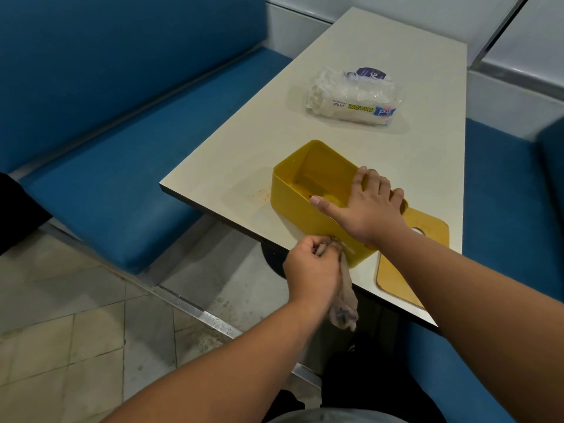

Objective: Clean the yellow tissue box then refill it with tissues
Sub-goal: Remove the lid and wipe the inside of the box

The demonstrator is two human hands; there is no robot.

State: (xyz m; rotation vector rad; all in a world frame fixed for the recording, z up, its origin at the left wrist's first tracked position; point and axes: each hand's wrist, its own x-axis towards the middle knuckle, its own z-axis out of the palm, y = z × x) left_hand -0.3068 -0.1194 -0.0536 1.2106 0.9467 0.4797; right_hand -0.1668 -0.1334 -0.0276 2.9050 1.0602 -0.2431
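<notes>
Box: I see the yellow box (300,206) standing open on the near part of the white table (381,56), close to its near-left edge.
Right hand: my right hand (366,206) lies over the right rim of the box, fingers spread and bent over the wall, thumb pointing left across the opening. It holds the box in place.
Left hand: my left hand (311,267) is just near of the box, fingers curled tight around a grey cloth (345,300). The cloth touches the near wall of the box and hangs down past the table edge.
Lid: the yellow lid (427,230) lies flat on the table, to the right of the box, partly under my right arm.
Tissues: the pack of tissues (351,97) lies farther on the table, well apart from both hands.
</notes>
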